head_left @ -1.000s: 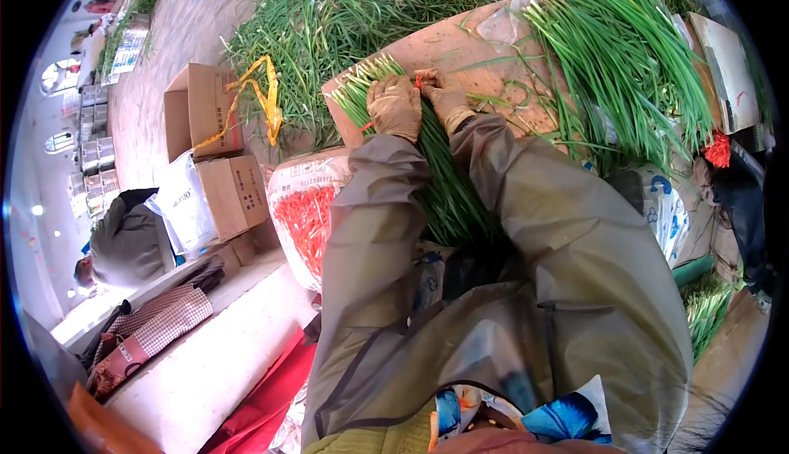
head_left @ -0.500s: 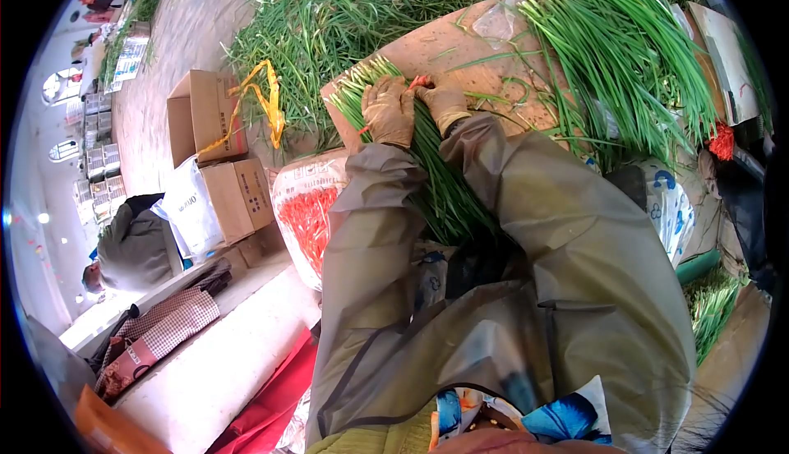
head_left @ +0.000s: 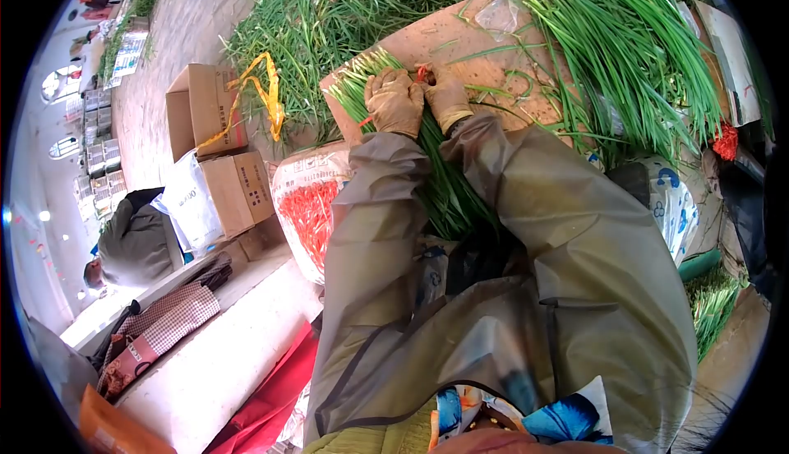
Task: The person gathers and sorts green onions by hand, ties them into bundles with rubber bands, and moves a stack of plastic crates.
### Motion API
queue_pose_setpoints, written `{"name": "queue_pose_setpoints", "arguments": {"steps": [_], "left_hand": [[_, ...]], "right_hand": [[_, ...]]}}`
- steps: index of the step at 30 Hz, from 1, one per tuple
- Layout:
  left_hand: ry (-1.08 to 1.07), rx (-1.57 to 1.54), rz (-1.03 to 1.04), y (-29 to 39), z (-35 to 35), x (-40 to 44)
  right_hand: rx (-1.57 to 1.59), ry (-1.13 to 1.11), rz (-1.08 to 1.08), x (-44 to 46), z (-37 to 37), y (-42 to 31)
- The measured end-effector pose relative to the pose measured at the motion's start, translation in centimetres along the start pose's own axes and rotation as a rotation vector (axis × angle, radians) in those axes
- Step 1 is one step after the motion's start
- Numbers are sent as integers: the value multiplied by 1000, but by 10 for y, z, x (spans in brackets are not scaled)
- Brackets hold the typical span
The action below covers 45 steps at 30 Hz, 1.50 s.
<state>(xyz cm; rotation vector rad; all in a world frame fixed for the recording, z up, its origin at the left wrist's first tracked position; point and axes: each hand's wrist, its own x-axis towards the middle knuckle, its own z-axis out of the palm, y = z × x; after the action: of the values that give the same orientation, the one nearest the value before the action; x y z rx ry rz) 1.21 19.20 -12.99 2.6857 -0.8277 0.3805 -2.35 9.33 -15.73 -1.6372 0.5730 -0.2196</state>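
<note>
A bunch of chives (head_left: 367, 76) lies across the board with its pale cut ends pointing away from me and its green leaves running back to my lap. My gloved left hand (head_left: 394, 102) is wrapped over the bunch from above, near the cut ends. Close beside it, my gloved right hand (head_left: 446, 99) pinches a red tie (head_left: 423, 73) at the bunch's upper right side. Another bit of red shows at the left edge of the bunch. The fingers' undersides are hidden.
The wooden board (head_left: 526, 55) carries loose leaves. A big pile of chives (head_left: 625, 51) lies at right, and loose greens (head_left: 353, 10) cover the floor ahead. On the left are a bag of red ties (head_left: 308, 216), cardboard boxes (head_left: 234, 195) and a crouching person (head_left: 140, 240).
Both hands stay on the bunch and the red tie. My left hand has shifted slightly right, closer to the right hand. The view has tilted a little.
</note>
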Motion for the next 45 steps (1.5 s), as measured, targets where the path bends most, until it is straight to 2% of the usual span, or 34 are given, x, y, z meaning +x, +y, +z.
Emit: {"name": "queue_pose_setpoints", "arguments": {"steps": [2, 4, 5, 7, 8, 10, 11, 13, 15, 17, 18, 20, 21, 23, 24, 25, 27, 28, 30, 31, 33, 35, 36, 38, 40, 42, 43, 44, 45], "left_hand": [[37, -40, -12, -1, 2, 0], [26, -42, -10, -1, 1, 1], [13, -47, -6, -1, 0, 1], [6, -21, -9, -1, 3, 0], [-4, 7, -7, -2, 4, 0], [10, 24, -6, -2, 7, 0], [24, 41, -5, -2, 7, 0], [24, 30, -9, -4, 8, 0], [28, 17, -18, -6, 11, 0], [30, -19, -13, -8, 13, -1], [37, -20, -19, -8, 10, 0], [-92, -177, -114, -7, 1, 1], [-87, -178, -121, -6, -3, 2], [-131, -113, -48, -7, -5, 5], [-215, -177, -66, -7, -12, 7], [-206, -181, -70, -5, -23, 11], [-272, 50, -112, -2, -46, 10], [-231, 37, -115, -2, -54, 4], [-114, 81, -180, 7, -74, -7], [-37, 141, -246, 14, -80, -13], [29, 111, -344, 22, -66, -26], [144, -439, -741, 15, -34, -38], [39, -609, -847, 14, -32, -43], [62, -556, -886, 16, -19, -41], [59, -418, -917, 24, -6, -39], [-10, -376, -910, 24, -13, -39], [-80, -405, -892, 21, -26, -41], [54, -411, -666, 13, -52, -49], [122, -412, -551, -1, -52, -57]], "right_hand": [[102, 3, 0, -4, 0, -1], [298, 14, -183, 0, 10, 24], [296, 12, -184, 3, 12, 32], [670, -21, -53, 6, 13, 32], [670, -22, -53, 10, 11, 32], [585, -158, 210, 17, 1, 23], [584, -160, 207, 19, -1, 18], [713, -298, 385, 25, -4, 15], [638, -330, 413, 31, -3, 21], [429, -273, 170, 38, 4, 42], [422, -278, 164, 34, -1, 30], [-207, -186, -107, 12, -20, -17], [-213, -192, -110, 8, -23, -29], [-493, -133, -373, 2, -25, -50], [-492, -143, -344, -1, -24, -58], [-499, -146, -352, 1, -23, -54], [-314, 14, -262, 6, -17, -40], [-320, 8, -269, 6, -11, -34], [543, -209, 30, 9, 0, -28], [536, -220, 24, 10, 0, -37], [541, -249, 323, 14, -3, -54], [483, -256, 374, 13, 2, -63], [402, -350, 314, 11, 8, -62], [149, -512, 81, -7, 30, -74], [-92, -513, -301, -20, 45, -81], [28, -457, -192, 2, 34, -101], [224, -452, 134, 12, 11, -121], [295, -373, 84, 18, -6, -115], [181, -349, 74, 26, -28, -111]]}}
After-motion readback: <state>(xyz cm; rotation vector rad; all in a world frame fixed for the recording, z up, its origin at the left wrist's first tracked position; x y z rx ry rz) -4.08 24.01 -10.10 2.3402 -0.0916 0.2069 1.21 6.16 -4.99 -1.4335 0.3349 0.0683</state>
